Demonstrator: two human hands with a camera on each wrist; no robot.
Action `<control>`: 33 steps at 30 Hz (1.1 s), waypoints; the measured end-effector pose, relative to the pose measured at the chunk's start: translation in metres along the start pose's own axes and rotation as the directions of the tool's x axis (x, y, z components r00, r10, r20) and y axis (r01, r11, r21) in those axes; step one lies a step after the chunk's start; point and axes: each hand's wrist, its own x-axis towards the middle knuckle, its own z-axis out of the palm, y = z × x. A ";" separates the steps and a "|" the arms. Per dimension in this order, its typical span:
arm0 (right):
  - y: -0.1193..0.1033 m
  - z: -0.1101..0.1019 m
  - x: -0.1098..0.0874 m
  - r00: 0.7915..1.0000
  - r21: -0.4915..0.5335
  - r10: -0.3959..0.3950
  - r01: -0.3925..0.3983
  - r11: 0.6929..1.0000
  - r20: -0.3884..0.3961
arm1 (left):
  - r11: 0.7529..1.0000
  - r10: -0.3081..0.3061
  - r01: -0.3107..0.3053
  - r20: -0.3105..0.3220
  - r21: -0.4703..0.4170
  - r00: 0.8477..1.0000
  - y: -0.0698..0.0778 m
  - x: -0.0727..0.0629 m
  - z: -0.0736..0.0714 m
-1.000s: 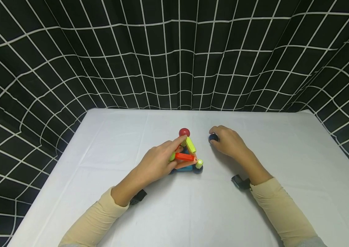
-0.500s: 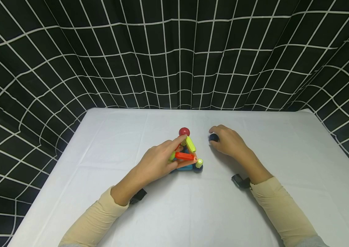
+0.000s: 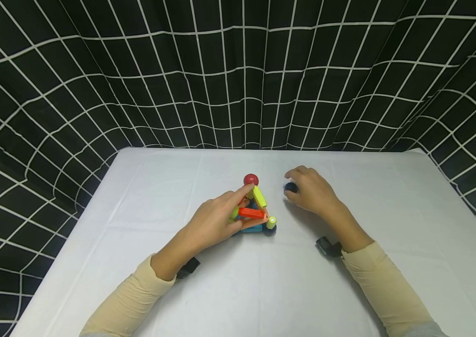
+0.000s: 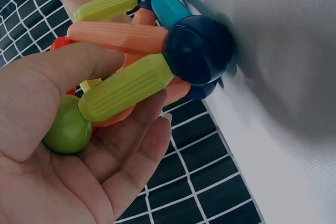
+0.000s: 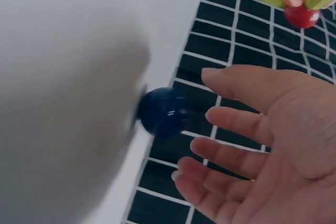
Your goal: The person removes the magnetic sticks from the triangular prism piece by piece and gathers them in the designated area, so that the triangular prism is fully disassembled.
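Observation:
A structure of coloured rods and balls (image 3: 252,213) stands near the middle of the table. My left hand (image 3: 214,220) holds its left side; in the left wrist view the thumb lies along a lime rod (image 4: 126,88) and the fingers curl behind it. That rod joins a green ball (image 4: 68,125) to a dark blue ball (image 4: 199,50) at the base. A red ball (image 3: 251,179) sits at the far end. To the right, a loose dark blue ball (image 5: 164,112) rests on the table. My right hand (image 3: 311,189) is beside it, fingers loosely bent and apart from the ball in the right wrist view.
A white cloth covers the table (image 3: 158,187). Behind and at both sides hangs a black curtain (image 3: 229,84) with a white grid. Each wrist carries a small black camera; the right one (image 3: 328,248) shows below the forearm.
My right hand's fingers have lifted and spread slightly by the loose dark blue ball, which stays in place. The left hand and the structure have hardly moved.

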 end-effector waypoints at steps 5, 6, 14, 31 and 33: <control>-0.012 -0.007 -0.003 0.981 0.062 -0.063 0.075 0.995 -0.183 | 1.000 0.004 -0.004 -0.009 0.008 1.000 0.000 0.000 0.000; -0.016 -0.009 -0.005 0.974 0.089 -0.073 0.094 0.992 -0.214 | 1.000 0.004 -0.004 -0.010 0.009 1.000 0.000 0.000 0.000; -0.052 -0.014 -0.016 0.977 0.286 -0.114 0.163 0.944 -0.182 | 1.000 0.010 -0.010 -0.015 0.004 1.000 0.000 -0.001 0.000; -0.060 -0.014 -0.019 0.983 0.455 -0.171 0.183 0.871 -0.066 | 1.000 0.014 -0.013 -0.022 0.005 1.000 0.000 -0.001 -0.001; -0.058 -0.013 -0.017 0.983 0.453 -0.170 0.179 0.873 -0.062 | 1.000 0.011 -0.011 -0.020 0.003 1.000 0.000 -0.001 -0.001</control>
